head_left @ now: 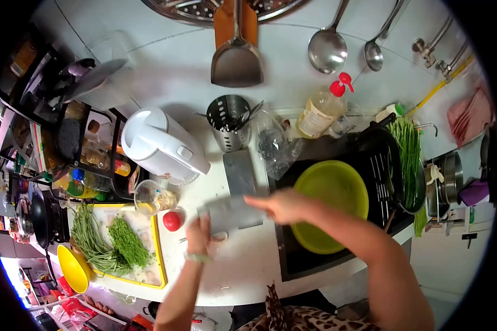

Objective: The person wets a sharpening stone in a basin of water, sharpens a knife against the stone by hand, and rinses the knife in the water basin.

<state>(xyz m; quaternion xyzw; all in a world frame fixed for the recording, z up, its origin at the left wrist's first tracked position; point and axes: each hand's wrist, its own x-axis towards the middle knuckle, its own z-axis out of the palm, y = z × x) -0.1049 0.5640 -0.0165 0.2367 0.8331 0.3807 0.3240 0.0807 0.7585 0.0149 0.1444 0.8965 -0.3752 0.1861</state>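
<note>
A wide cleaver (pixel 230 215), blurred by motion, lies across a long grey sharpening stone (pixel 239 170) on the white counter. My right hand (pixel 284 206) is closed at the blade's right end, index finger stretched along it; the handle is hidden in the fist. At the blade's left end, the fingers of my left hand (pixel 197 234) are pressed together on the metal, somewhat blurred. Beside that hand are a red tomato (pixel 172 221) and what looks like a pair of scissors (pixel 220 237), partly covered.
A white kettle (pixel 161 144) and a perforated utensil holder (pixel 228 121) stand behind. Left is a yellow-rimmed board (pixel 161 259) with long beans and chopped greens. A green basin (pixel 330 207) sits in the dark sink at right, near a pump bottle (pixel 318 114).
</note>
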